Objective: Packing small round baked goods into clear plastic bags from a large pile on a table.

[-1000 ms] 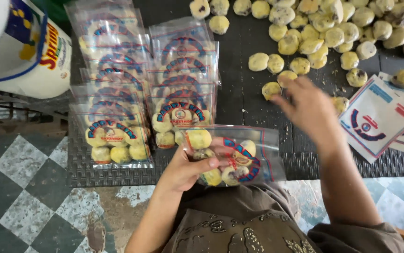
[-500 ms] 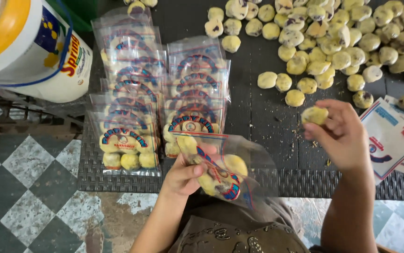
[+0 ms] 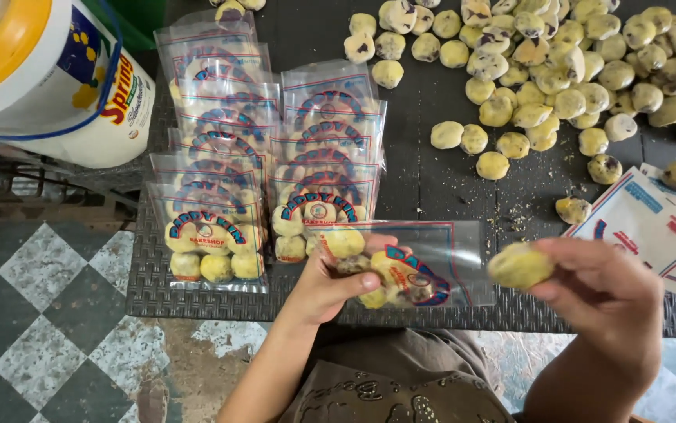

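Observation:
My left hand point(image 3: 330, 282) grips a clear printed plastic bag point(image 3: 440, 262) by its filled end, with a few pale yellow cookies inside. The bag lies sideways over the dark mat, its mouth pointing right. My right hand point(image 3: 600, 294) holds one yellow cookie point(image 3: 520, 266) in its fingertips, just right of the bag's mouth. A large heap of loose cookies point(image 3: 557, 70) covers the far right of the dark woven mat point(image 3: 424, 184).
Two rows of filled, overlapping cookie bags point(image 3: 267, 157) lie on the mat's left side. A stack of empty printed bags point(image 3: 651, 227) sits at the right. A white tub with a yellow lid point(image 3: 40, 78) stands at top left. Checkered floor tiles point(image 3: 32, 313) show below.
My right hand picked a cookie from the loose pile and carried it down toward the bag's mouth. My left hand has kept hold of the bag, which now lies flatter.

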